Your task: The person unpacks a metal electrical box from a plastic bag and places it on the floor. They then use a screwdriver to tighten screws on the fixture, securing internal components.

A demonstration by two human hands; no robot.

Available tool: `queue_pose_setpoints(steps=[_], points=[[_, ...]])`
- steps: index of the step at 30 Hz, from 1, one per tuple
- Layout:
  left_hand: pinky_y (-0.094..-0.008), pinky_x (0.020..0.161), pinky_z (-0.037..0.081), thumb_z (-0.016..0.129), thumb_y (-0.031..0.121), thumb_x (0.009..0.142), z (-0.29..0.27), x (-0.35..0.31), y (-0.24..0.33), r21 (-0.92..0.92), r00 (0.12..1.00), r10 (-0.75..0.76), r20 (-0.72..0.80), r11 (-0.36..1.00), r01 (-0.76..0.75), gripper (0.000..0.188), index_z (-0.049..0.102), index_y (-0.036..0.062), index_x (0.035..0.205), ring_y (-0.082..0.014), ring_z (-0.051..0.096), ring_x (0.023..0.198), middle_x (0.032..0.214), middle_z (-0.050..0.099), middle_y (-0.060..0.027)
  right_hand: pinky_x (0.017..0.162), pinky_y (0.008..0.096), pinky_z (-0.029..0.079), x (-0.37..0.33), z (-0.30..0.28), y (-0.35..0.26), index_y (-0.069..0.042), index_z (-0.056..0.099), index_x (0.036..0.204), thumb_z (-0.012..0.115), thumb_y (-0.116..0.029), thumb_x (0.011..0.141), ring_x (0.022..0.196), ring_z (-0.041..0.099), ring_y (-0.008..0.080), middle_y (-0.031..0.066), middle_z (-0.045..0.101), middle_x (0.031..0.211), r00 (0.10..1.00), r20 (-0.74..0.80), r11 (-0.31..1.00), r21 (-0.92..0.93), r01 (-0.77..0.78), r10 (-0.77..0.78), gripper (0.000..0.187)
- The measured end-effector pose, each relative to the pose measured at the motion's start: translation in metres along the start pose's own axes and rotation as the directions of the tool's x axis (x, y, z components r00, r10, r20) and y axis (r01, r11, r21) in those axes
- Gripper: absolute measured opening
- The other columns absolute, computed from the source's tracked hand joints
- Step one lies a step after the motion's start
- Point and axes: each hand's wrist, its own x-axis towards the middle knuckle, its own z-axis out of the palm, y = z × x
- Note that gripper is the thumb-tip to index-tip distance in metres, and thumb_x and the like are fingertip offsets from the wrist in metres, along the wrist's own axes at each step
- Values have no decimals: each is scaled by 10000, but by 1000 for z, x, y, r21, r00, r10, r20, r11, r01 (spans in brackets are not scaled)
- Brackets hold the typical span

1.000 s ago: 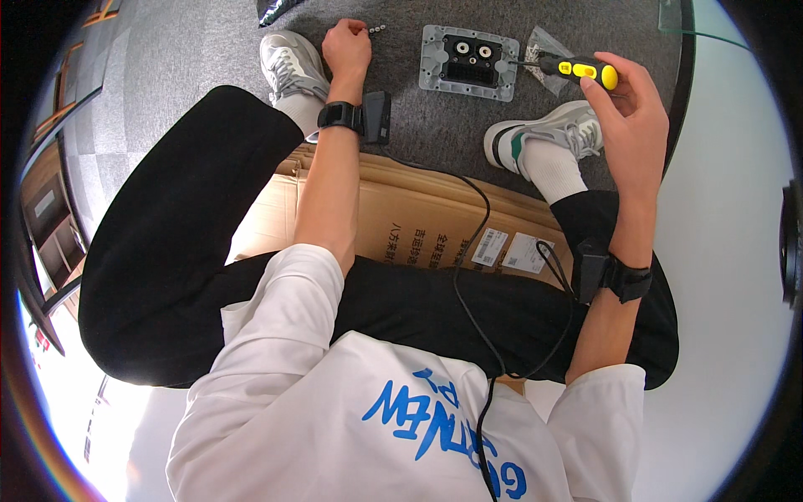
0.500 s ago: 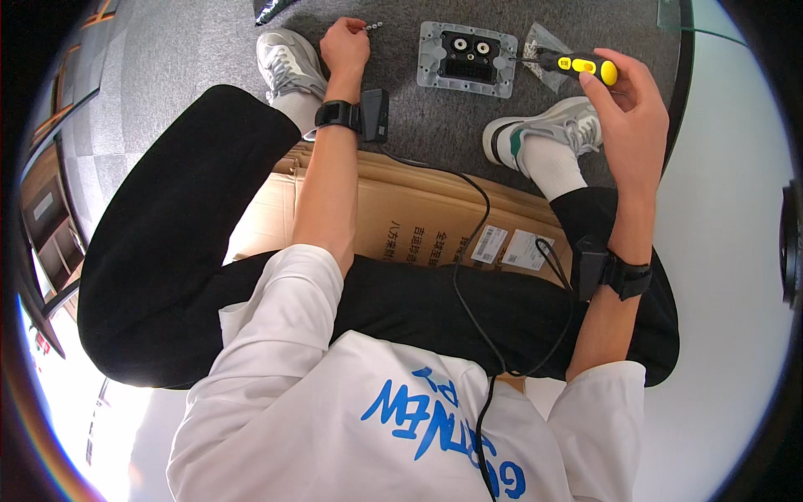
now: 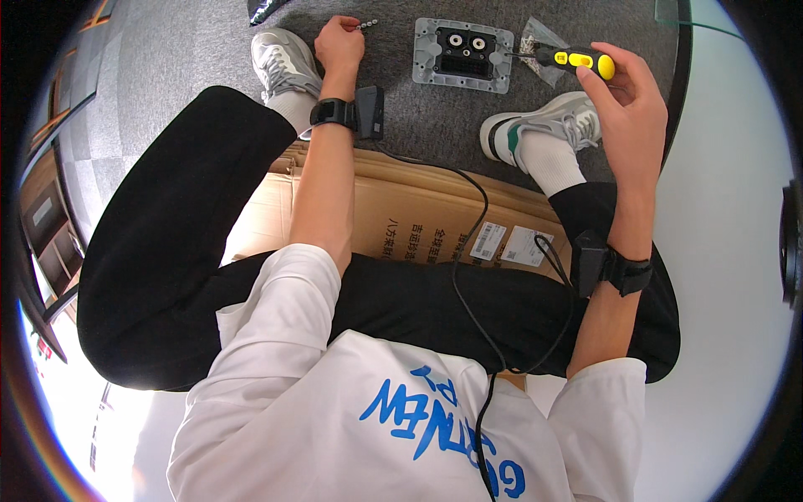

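My right hand (image 3: 629, 109) grips a yellow-and-black screwdriver (image 3: 584, 62), held nearly level with its dark shaft pointing left. Its tip reaches the right edge of a grey rectangular housing (image 3: 426, 60), though I cannot tell if they touch. Two pale round fittings and a black block show inside this open housing, which lies on the carpet. Left of it, my left hand (image 3: 340, 43) is low over the floor, fingers curled together. Small shiny silver pieces (image 3: 369, 24) show at its fingertips; whether they are pinched or lie on the carpet is unclear.
A clear plastic bag (image 3: 545, 74) with small parts lies beneath the screwdriver. My shoes (image 3: 283, 65) flank the work area. Flattened cardboard (image 3: 376, 201) lies under my legs, and a black cable (image 3: 458, 289) runs across it. A white surface (image 3: 728, 251) stands at right.
The whole view has shifted slightly, with the housing, bag and both hands appearing a little further left. Both hands keep the same pose, and the screwdriver stays in my right hand.
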Motion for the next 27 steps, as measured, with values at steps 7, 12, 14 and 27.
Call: queue_pose_setpoints(steps=[7, 12, 14, 27], points=[[-455, 872, 564, 704, 140, 838, -2, 0, 2, -2, 1000, -14, 22, 1000, 14, 196, 795, 181, 1007, -306, 737, 962, 971, 784, -56, 801, 295, 561, 0, 0, 0, -69, 729, 1174, 781, -145, 885, 884, 706, 171, 69, 703, 1026, 1000, -1, 1000, 3, -3, 3, 303], [-465, 871, 564, 690, 124, 832, -1, -1, 0, -20, 1000, 22, -2, 1000, -22, 216, 785, 143, 1026, -327, 733, 950, 969, 781, -86, 796, 295, 559, -1, 2, 1, -71, 729, 1175, 782, -148, 885, 882, 703, 169, 70, 702, 1022, 1000, -5, 1000, -9, 6, -6, 304], [-473, 870, 565, 686, 118, 830, -1, -1, 0, -36, 1000, 17, 11, 999, -17, 224, 781, 130, 1032, -333, 732, 946, 966, 779, -95, 795, 296, 560, -1, 2, 2, -72, 730, 1177, 785, -149, 885, 883, 703, 169, 71, 701, 1028, 1000, -1, 1000, -2, -8, 8, 307], [-432, 872, 570, 698, 114, 825, 3, 0, -3, -73, 1000, 25, 1, 997, -25, 221, 781, 128, 1029, -304, 739, 936, 958, 779, -84, 810, 294, 575, -2, 8, -2, -67, 725, 1181, 782, -134, 889, 883, 697, 168, 68, 687, 1032, 999, 17, 999, 36, 39, -40, 305]])
